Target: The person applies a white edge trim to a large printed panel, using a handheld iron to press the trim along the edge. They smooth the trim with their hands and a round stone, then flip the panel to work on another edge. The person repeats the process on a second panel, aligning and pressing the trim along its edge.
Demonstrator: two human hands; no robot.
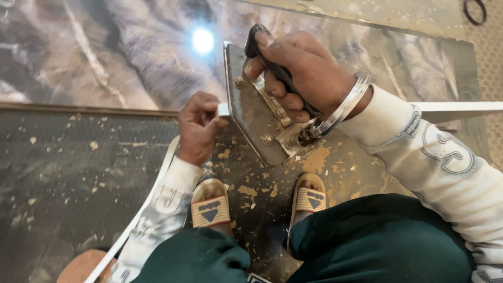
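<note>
The right hand (301,68) is closed around the black handle of a metal trowel (257,112), held on edge against the marbled tile (120,52). Just left of the trowel, the left hand (196,128) pinches a white strip (223,109) between thumb and fingers. Below the trowel, 2 sandals (210,207) rest on the spattered floor (68,173).

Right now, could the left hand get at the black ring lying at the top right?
Probably not: the left hand pinches a white strip, and the right hand with its metal tool lies between it and the black ring.
</note>
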